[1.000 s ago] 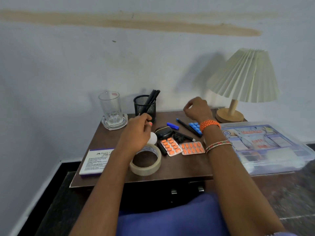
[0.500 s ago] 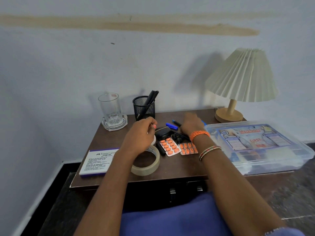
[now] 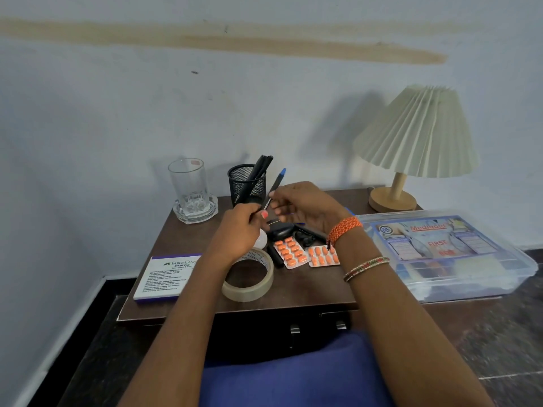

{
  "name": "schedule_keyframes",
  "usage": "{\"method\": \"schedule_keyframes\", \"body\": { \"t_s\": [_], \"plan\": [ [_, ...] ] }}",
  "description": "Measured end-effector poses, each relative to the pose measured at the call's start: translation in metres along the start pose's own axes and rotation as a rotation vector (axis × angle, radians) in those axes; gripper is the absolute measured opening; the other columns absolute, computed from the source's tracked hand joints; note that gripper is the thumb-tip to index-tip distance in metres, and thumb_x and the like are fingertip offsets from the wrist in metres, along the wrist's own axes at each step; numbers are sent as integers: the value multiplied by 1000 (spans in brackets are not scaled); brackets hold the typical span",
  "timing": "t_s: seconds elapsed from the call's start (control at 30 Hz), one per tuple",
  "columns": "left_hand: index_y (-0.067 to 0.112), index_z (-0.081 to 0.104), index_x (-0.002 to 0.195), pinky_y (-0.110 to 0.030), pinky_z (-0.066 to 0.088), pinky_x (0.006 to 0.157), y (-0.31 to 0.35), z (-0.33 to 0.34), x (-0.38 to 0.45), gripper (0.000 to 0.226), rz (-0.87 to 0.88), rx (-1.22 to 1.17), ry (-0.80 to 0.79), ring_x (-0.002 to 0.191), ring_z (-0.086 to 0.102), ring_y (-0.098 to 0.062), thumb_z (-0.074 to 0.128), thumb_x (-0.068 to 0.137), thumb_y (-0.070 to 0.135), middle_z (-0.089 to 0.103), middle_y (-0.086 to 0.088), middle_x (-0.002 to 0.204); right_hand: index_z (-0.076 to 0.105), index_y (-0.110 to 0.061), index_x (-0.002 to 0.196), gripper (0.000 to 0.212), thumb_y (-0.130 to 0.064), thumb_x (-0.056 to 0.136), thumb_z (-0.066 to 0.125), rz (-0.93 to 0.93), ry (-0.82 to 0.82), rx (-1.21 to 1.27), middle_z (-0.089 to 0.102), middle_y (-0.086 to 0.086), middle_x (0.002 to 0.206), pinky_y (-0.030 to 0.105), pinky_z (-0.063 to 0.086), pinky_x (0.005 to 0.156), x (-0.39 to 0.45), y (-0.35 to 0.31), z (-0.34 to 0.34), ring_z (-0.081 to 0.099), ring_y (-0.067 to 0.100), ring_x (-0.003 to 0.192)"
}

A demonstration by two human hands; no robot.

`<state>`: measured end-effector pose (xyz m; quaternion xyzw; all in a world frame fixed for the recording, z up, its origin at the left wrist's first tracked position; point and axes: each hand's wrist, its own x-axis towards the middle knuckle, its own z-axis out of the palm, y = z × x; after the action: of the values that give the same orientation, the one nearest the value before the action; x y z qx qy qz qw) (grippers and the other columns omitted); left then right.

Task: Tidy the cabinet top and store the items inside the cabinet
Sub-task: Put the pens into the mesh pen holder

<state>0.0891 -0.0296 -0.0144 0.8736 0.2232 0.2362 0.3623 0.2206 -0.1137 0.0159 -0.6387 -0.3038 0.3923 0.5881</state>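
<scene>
While both hands [image 3: 276, 215] hold a pen [image 3: 274, 188], pill strips [image 3: 305, 255] lie beneath.

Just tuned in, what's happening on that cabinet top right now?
A person is sorting the clutter. The right hand holds a blue-capped pen up beside the mesh pen cup, and the left hand meets it at the pen's lower end. Still lying on the cabinet top: a tape roll, two orange pill strips, a stamp pad box, a glass, a lamp and a first-aid box.
</scene>
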Motion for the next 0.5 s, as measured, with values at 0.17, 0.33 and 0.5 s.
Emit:
{"method": "schedule_keyframes", "body": {
  "t_s": [0.17,0.33,0.5],
  "plan": [
    [12,67,91,-28,44,63,-10,-7,0,17,-102,117,109,68,60,-12,53,93,21,69,-4,76,70,-1,99,19,-16,89,63,-69,253,-181,66,4,76,19,53,52,14,9,-14,59,11,62],
    [12,68,95,-40,51,74,-12,-13,-1,16,-103,173,174,76,63,-21,54,92,18,68,-8,80,71,-4,102,21,-16,88,60,-154,606,-744,69,16,106,36,52,89,39,28,-29,64,29,100],
    [10,69,97,-36,50,74,-13,-14,0,15,-117,150,229,74,62,-17,56,91,15,65,-4,77,66,-5,105,28,-24,85,66,-26,439,-977,66,17,111,41,52,91,54,43,-22,63,31,102]
  ]
}}
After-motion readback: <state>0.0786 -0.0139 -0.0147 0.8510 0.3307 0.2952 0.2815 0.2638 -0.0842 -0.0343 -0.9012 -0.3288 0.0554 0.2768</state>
